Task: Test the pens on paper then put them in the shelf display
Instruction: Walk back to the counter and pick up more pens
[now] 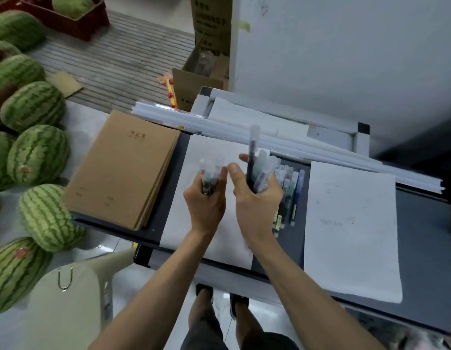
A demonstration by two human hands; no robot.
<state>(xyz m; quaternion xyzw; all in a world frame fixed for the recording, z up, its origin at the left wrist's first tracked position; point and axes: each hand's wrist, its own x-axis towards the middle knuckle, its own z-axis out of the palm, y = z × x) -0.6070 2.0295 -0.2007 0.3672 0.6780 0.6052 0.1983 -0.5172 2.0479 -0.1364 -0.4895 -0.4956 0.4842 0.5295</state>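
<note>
My left hand point(206, 198) grips a small bunch of capped pens point(209, 173), held upright above a blank white sheet point(214, 152). My right hand point(254, 198) holds a larger bunch of pens point(263, 168), and one dark pen point(252, 147) sticks up higher than the rest. More pens point(291, 190) lie side by side on the dark shelf surface point(421, 218) just right of my right hand. A second white sheet point(350, 223) with faint scribbles lies further right.
A stack of brown notebooks point(126, 168) lies at the shelf's left end. Long white strips point(244, 130) lie across the back. Several watermelons point(37, 152) sit on the floor at left, a beige stool point(67, 286) stands below, and cardboard boxes point(206, 59) stand behind.
</note>
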